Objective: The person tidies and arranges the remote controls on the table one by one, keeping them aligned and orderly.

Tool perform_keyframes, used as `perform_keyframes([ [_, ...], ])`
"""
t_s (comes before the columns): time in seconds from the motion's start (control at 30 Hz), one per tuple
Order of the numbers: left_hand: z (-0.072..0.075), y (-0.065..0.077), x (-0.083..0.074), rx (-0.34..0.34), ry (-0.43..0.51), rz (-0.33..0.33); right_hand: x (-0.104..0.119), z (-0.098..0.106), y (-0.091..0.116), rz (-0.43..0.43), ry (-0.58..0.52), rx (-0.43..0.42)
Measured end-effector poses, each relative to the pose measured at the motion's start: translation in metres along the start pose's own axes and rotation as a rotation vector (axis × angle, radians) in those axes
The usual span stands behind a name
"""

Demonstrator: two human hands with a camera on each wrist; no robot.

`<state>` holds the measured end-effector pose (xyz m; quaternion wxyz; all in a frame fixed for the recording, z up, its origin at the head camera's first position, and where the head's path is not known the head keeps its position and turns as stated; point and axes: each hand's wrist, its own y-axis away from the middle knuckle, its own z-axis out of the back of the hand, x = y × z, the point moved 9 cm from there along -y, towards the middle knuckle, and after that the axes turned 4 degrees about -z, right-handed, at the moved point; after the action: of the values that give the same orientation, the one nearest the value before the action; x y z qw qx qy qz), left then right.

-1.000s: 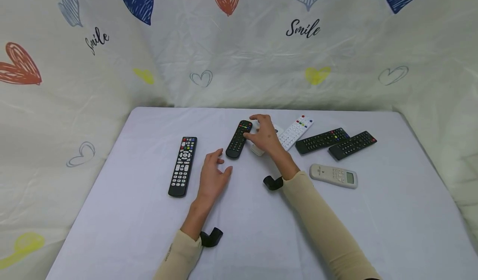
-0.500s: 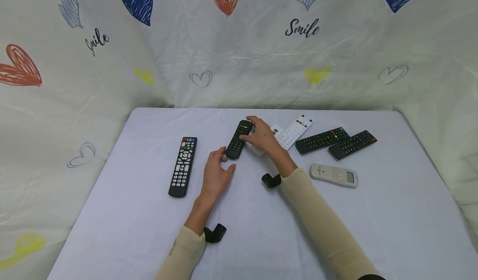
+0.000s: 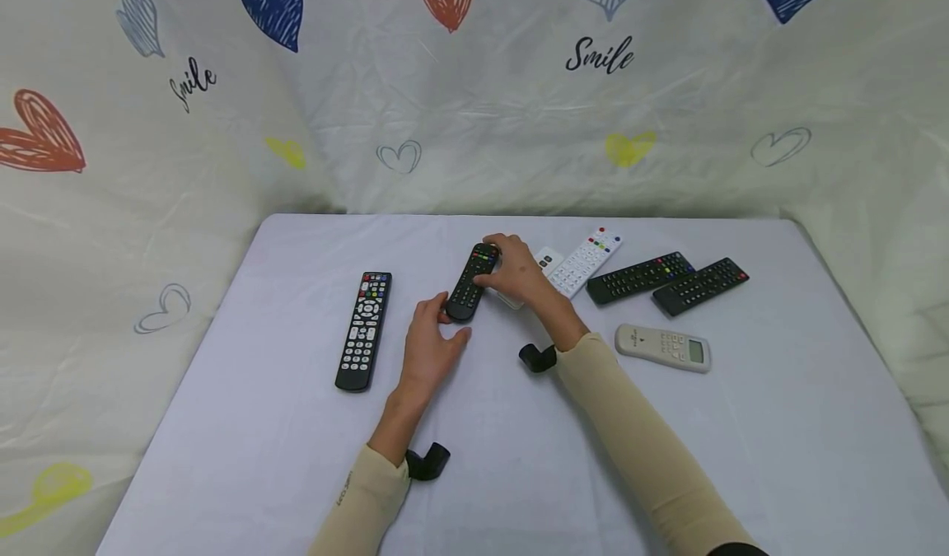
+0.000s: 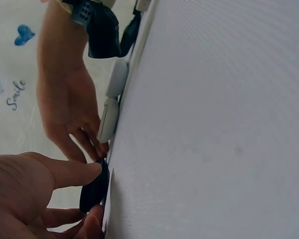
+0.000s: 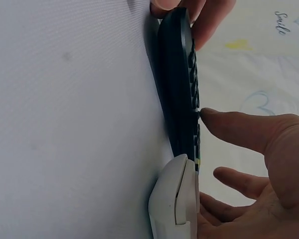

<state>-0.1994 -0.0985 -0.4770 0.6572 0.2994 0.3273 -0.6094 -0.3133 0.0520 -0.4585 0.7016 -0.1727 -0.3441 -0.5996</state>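
A black remote control (image 3: 471, 282) with colored buttons lies between my two hands, near the back middle of the table. My right hand (image 3: 517, 274) grips its far part, thumb on the button face and fingers round the far end. My left hand (image 3: 432, 343) is at its near end, fingertips (image 3: 443, 317) touching the edge and thumb held apart from it. In the right wrist view, a left fingertip (image 5: 164, 4) is tucked on the table side of that end. A white remote control (image 3: 547, 261) is partly hidden behind my right hand.
A larger black remote (image 3: 363, 331) lies to the left. Right of my hands are another white remote (image 3: 587, 263), two black remotes touching each other, (image 3: 639, 279) and a grey one with a small screen (image 3: 662, 348). A printed cloth backdrop (image 3: 504, 128) stands behind the table (image 3: 534, 457).
Both hands have closed in on the black remote control; my right hand moved left onto it, my left hand moved up to its near end. The remote shifted slightly toward me.
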Motion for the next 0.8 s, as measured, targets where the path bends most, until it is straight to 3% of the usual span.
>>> perform_keyframes([
  [0.43, 0.0005, -0.0026, -0.0032, -0.023, -0.016, -0.035, 0.0003, -0.0038, -0.0023, 0.012, 0.037, 0.043],
  [0.8, 0.0032, 0.0006, -0.0005, -0.012, -0.033, -0.041, 0.006, -0.0056, 0.0013, 0.068, 0.007, 0.027],
])
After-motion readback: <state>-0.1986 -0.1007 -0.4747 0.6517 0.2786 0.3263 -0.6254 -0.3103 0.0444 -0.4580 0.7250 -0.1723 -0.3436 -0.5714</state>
